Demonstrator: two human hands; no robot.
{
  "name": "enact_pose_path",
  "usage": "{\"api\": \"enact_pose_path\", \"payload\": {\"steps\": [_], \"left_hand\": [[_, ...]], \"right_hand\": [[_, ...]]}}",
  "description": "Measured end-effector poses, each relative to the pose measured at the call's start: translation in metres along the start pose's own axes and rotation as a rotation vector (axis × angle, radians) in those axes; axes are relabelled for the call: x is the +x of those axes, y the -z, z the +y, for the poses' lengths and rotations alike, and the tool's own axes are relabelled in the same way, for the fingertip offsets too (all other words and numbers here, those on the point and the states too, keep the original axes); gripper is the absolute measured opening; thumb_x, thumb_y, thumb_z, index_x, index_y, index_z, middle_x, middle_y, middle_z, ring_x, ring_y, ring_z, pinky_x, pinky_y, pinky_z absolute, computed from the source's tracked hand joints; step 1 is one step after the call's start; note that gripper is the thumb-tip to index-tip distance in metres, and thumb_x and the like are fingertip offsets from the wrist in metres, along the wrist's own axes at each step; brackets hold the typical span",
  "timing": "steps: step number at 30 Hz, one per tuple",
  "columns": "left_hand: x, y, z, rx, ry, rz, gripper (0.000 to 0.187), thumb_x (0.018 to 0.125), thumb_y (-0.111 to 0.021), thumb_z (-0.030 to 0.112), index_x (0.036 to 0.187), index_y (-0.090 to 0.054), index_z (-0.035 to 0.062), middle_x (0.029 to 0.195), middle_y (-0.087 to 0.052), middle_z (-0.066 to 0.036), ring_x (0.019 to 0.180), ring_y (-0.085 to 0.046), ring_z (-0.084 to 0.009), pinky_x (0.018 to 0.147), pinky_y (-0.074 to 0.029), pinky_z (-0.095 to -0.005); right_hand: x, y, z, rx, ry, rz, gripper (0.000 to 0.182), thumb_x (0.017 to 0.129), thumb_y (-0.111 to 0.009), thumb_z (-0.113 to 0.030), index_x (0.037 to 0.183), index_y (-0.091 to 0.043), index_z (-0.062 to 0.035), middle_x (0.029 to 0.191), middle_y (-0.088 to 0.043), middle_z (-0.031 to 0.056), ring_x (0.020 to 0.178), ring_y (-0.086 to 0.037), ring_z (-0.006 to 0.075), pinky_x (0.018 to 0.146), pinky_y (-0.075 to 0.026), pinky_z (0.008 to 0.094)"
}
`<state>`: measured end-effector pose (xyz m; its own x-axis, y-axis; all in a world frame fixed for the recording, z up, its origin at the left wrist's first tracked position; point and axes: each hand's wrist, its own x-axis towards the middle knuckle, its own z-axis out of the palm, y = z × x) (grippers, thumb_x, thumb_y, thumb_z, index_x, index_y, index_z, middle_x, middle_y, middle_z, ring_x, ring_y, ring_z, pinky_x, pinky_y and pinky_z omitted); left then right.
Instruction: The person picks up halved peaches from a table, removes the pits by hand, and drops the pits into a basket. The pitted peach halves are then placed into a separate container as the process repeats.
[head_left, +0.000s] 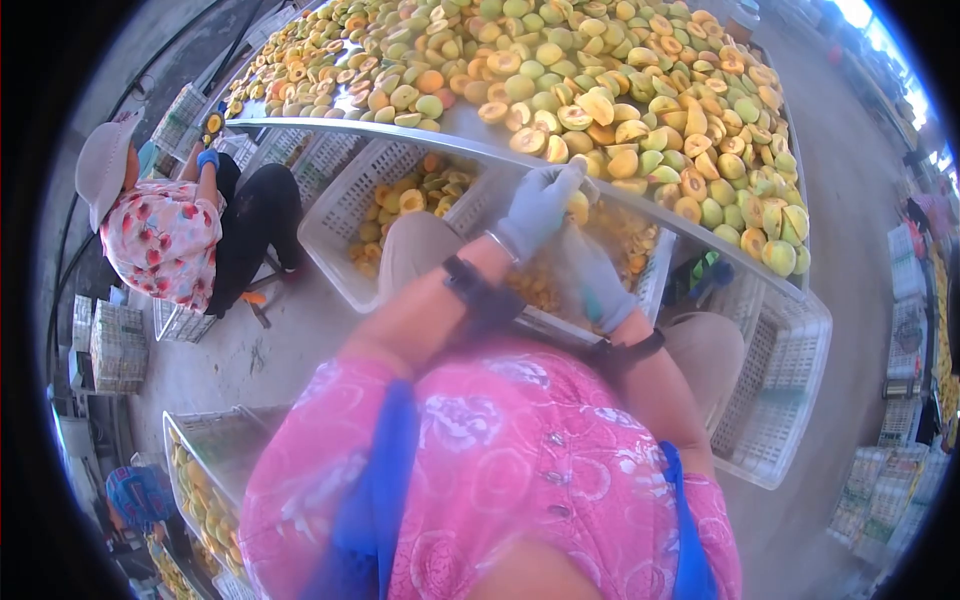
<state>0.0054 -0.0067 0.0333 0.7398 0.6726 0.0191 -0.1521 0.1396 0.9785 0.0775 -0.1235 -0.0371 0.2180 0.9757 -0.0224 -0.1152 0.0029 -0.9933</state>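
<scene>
Both of my hands wear pale grey gloves and meet just below the metal rim (pixel 400 133) of a table heaped with halved yellow-green fruit (pixel 640 85). My left hand (pixel 540 208) has its fingers closed round a piece of fruit (pixel 578 207). Beside it, my right hand (pixel 598 280) is blurred, its fingers pointing up toward the same fruit; what they hold is hidden. Under my hands a white crate (pixel 655 285) contains cut fruit pieces. Another white crate (pixel 335 215) with fruit stands to its left.
A person in a hat and floral top (pixel 160 235) sits at the left beside the table. An empty white crate (pixel 775 380) lies at the right. A fruit-filled crate (pixel 205 480) is at the lower left. Stacked crates (pixel 880 490) line the far right.
</scene>
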Motion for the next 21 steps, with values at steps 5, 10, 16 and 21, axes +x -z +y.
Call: {"api": "enact_pose_path", "payload": {"steps": [5, 10, 16, 21], "left_hand": [[0.002, 0.005, 0.009, -0.271, 0.208, -0.108, 0.052, 0.094, -0.046, 0.045, 0.075, -0.063, -0.0008, 0.069, -0.062, -0.009, 0.061, -0.058, -0.0152, 0.056, -0.045, -0.0264], [-0.018, -0.001, 0.023, -0.344, 0.087, -0.081, 0.05, 0.095, -0.046, 0.043, 0.078, -0.063, -0.0009, 0.071, -0.062, -0.009, 0.062, -0.058, -0.0155, 0.058, -0.046, -0.027], [-0.007, 0.0, -0.005, -0.17, 0.006, 0.077, 0.048, 0.096, -0.044, 0.04, 0.077, -0.062, -0.0007, 0.072, -0.062, -0.01, 0.062, -0.059, -0.0174, 0.058, -0.048, -0.0275], [-0.012, -0.005, 0.007, -0.305, 0.087, 0.082, 0.043, 0.094, -0.049, 0.038, 0.078, -0.061, -0.0006, 0.07, -0.061, -0.008, 0.06, -0.057, -0.0137, 0.055, -0.046, -0.0254]], "right_hand": [[-0.006, 0.009, -0.028, -0.599, 0.124, -0.142, 0.028, 0.096, -0.041, -0.018, 0.117, -0.049, -0.0012, 0.102, -0.059, 0.0135, 0.091, -0.056, 0.0289, 0.082, -0.046, 0.0338], [0.014, 0.031, 0.02, 0.567, -0.28, -0.246, 0.032, 0.096, -0.048, -0.026, 0.117, -0.051, -0.0013, 0.099, -0.058, 0.0027, 0.086, -0.055, 0.0155, 0.077, -0.046, 0.026], [0.013, -0.004, 0.013, -0.154, 0.139, 0.079, 0.031, 0.096, -0.044, -0.043, 0.092, -0.056, -0.0145, 0.059, -0.043, -0.007, 0.043, -0.036, 0.0034, 0.037, -0.028, 0.0194], [-0.003, 0.006, -0.028, -0.646, 0.012, -0.148, 0.035, 0.093, -0.043, -0.014, 0.121, -0.041, 0.0063, 0.097, -0.059, 0.02, 0.087, -0.058, 0.0325, 0.075, -0.047, 0.0376]]}}
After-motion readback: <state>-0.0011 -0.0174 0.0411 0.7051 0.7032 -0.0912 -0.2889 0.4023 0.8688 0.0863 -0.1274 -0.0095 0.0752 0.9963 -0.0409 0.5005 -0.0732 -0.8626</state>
